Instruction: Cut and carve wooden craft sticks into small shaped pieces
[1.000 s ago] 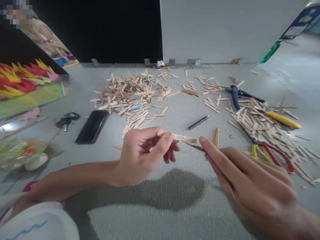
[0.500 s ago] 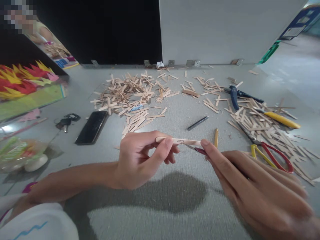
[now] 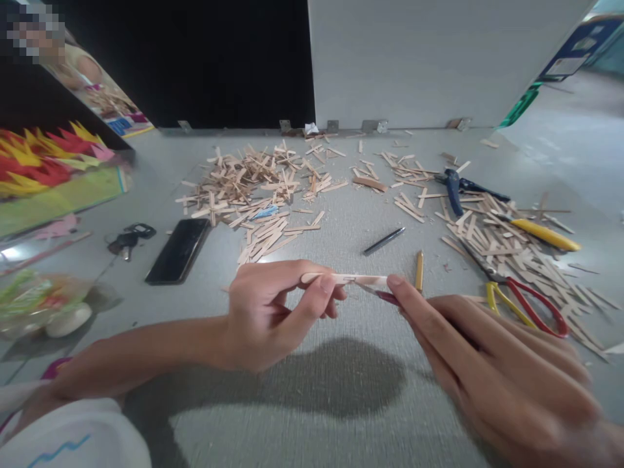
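Note:
My left hand (image 3: 280,312) pinches one end of a wooden craft stick (image 3: 345,279) between thumb and fingers, above the table. A small rectangular outline shows near the stick's middle. My right hand (image 3: 492,364) is closed around a craft knife (image 3: 385,296) with a dark red handle; most of the handle is hidden in the hand. The blade tip touches or lies just below the stick near the outline. The right index fingertip is at the stick's right end.
Loose craft sticks (image 3: 253,175) lie heaped ahead. To the right are blue-handled pliers (image 3: 454,188), a yellow cutter (image 3: 546,234), and red-and-yellow-handled pliers (image 3: 536,305). A pen (image 3: 384,240), phone (image 3: 179,250) and keys (image 3: 129,239) lie around. A person (image 3: 85,68) sits far left.
The craft stick has tilted, so its flat face shows less, and the knife tip has shifted slightly left along it. Both hands keep their grips.

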Demonstrator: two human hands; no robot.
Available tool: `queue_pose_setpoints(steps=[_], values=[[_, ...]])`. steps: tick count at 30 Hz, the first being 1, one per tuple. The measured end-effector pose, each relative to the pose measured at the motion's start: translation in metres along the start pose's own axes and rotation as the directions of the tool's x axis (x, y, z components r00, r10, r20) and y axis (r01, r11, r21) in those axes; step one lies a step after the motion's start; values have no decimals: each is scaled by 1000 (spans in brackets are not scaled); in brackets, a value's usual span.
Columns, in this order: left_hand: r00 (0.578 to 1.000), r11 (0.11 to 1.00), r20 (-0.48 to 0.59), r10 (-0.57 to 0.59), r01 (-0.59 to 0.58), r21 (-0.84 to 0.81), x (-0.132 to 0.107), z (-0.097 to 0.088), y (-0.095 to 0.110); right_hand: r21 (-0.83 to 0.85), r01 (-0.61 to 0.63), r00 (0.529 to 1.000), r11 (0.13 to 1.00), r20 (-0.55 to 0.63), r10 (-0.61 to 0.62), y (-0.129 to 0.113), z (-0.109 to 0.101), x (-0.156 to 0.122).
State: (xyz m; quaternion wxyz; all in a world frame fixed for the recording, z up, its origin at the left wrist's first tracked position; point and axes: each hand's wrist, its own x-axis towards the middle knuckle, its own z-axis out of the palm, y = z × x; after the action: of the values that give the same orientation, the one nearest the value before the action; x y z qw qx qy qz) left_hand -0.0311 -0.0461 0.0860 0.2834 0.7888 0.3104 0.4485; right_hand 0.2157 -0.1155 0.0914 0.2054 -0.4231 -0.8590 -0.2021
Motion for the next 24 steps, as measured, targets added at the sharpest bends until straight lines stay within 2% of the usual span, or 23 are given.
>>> queue_pose_setpoints(steps=[5,9,14,17,21,24], values=[[1000,1000,12,-8,7,26,0,0,1,2,45,999,999,-26,-45,1,-3,1],[998,998,57,3,-6,56,3,-4,3,-16,92,996,996,5,-92,3,-5,0],[995,993,86,40,-49,104,4,-3,2,-65,69,998,996,-6,-69,-4,0,-2],[995,992,82,55,-64,108,2,1,-1,-140,81,996,987,-18,-84,-9,1,0],[987,986,105,123,-134,98,-1,5,-5,-236,164,986,958,21,-164,-12,0,5],[994,992,70,88,-94,82,-2,8,-6,-281,153,987,948,-7,-161,-13,0,7]])
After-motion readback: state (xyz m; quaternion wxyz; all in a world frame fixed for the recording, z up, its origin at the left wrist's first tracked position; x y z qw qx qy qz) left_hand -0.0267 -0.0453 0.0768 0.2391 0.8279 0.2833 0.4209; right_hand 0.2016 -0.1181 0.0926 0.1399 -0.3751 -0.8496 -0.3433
